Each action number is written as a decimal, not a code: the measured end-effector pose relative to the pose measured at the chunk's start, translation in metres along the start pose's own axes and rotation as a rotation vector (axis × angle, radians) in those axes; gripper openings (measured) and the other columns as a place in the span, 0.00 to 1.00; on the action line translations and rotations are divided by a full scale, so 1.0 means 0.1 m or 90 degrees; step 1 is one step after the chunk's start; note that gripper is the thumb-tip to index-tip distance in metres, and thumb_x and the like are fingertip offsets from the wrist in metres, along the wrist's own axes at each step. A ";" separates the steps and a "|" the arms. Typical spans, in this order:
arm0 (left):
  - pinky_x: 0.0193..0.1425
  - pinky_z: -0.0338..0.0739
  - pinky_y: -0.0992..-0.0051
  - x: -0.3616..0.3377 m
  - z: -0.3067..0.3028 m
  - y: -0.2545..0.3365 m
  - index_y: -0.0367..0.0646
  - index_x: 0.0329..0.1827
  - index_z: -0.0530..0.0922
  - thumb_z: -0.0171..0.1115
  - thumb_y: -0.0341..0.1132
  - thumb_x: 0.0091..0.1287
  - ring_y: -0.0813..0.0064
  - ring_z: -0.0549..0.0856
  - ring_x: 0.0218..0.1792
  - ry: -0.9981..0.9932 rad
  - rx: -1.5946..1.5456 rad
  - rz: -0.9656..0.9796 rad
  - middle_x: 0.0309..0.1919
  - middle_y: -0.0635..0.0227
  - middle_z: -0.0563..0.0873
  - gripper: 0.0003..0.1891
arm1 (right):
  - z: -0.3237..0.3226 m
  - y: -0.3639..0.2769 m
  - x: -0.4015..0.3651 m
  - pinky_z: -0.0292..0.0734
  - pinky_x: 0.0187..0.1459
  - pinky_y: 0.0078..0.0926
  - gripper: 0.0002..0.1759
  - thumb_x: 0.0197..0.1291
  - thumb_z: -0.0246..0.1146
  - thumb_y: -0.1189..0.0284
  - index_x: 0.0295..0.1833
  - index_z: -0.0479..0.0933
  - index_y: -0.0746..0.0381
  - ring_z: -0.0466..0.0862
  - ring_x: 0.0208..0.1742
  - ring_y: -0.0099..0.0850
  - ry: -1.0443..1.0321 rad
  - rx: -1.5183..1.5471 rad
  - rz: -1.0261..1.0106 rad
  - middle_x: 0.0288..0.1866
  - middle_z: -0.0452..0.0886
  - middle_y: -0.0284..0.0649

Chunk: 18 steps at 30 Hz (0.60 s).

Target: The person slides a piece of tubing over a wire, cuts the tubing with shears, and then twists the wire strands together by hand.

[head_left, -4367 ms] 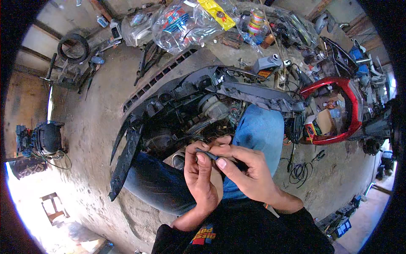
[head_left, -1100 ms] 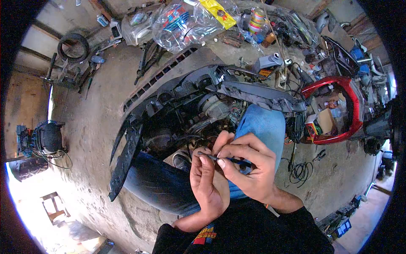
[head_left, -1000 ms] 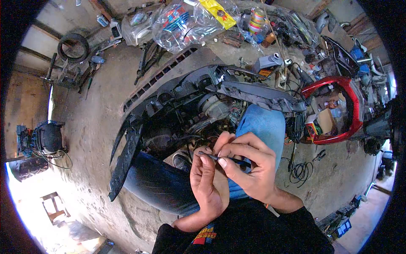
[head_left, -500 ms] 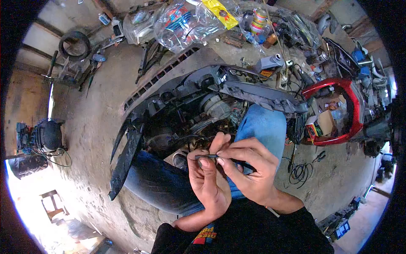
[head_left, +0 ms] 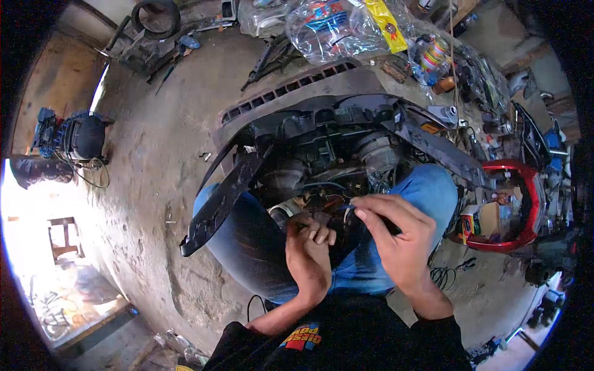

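My right hand (head_left: 401,238) is pinched, thumb against forefinger, on a small thin piece like a wire end (head_left: 347,214), with a pale strip showing below the fingertips. My left hand (head_left: 309,253) is curled closed, palm side toward me, and what its fingers hold, if anything, is hidden. Both are over my lap, apart from each other. Just beyond them lies a large black plastic vehicle front section (head_left: 297,127) with round housings (head_left: 378,153) and loose wires (head_left: 325,185) inside, resting between my jeans-clad knees.
A red curved panel (head_left: 533,204) stands at right around an open cardboard box (head_left: 489,219). Clear plastic bags (head_left: 322,31) and bottles line the back. A black compressor-like machine (head_left: 83,136) is at left, and a cable coil (head_left: 442,276) lies by my right knee.
My hands have separated from the small dark piece they pinched together. The left has curled up and the right has moved away to the right. The view has turned, shifting the scene rightward.
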<state>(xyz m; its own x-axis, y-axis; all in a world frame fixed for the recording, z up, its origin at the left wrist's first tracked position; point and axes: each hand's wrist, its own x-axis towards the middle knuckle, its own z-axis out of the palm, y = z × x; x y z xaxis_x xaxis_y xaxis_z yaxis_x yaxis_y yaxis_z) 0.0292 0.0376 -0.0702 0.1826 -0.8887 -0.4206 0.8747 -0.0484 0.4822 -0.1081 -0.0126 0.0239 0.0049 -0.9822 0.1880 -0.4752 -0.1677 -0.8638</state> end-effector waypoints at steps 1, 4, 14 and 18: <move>0.41 0.64 0.71 -0.02 0.03 -0.03 0.46 0.53 0.73 0.54 0.43 0.78 0.80 0.69 0.35 0.002 0.005 -0.003 0.34 0.77 0.70 0.12 | 0.04 -0.01 0.03 0.84 0.46 0.30 0.07 0.65 0.68 0.81 0.48 0.87 0.67 0.90 0.43 0.37 -0.002 0.013 0.006 0.44 0.90 0.46; 0.39 0.63 0.74 0.06 0.15 0.05 0.47 0.55 0.74 0.54 0.42 0.78 0.83 0.68 0.34 0.003 0.023 -0.067 0.34 0.79 0.70 0.11 | 0.12 -0.03 0.10 0.83 0.46 0.31 0.08 0.66 0.67 0.80 0.49 0.86 0.66 0.89 0.45 0.38 -0.013 0.003 0.010 0.46 0.89 0.46; 0.30 0.61 0.83 0.20 0.42 0.17 0.47 0.58 0.76 0.59 0.38 0.80 0.90 0.68 0.29 0.048 0.192 -0.047 0.34 0.83 0.72 0.10 | 0.27 0.13 0.16 0.82 0.43 0.31 0.13 0.64 0.69 0.79 0.54 0.87 0.60 0.87 0.42 0.37 -0.060 -0.066 -0.078 0.46 0.85 0.41; 0.30 0.62 0.83 0.23 0.40 0.17 0.48 0.56 0.76 0.61 0.40 0.79 0.90 0.68 0.28 0.024 0.164 -0.044 0.33 0.83 0.72 0.10 | 0.31 0.21 0.14 0.82 0.43 0.30 0.15 0.62 0.70 0.80 0.54 0.88 0.59 0.86 0.41 0.35 -0.048 -0.065 -0.048 0.47 0.84 0.40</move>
<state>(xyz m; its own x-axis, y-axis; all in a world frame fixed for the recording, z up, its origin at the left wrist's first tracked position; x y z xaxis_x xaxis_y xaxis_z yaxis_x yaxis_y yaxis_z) 0.0299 -0.0020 -0.0411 0.1468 -0.8619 -0.4854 0.7435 -0.2276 0.6289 -0.0907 -0.0327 -0.0067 0.1090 -0.9712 0.2120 -0.5575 -0.2362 -0.7959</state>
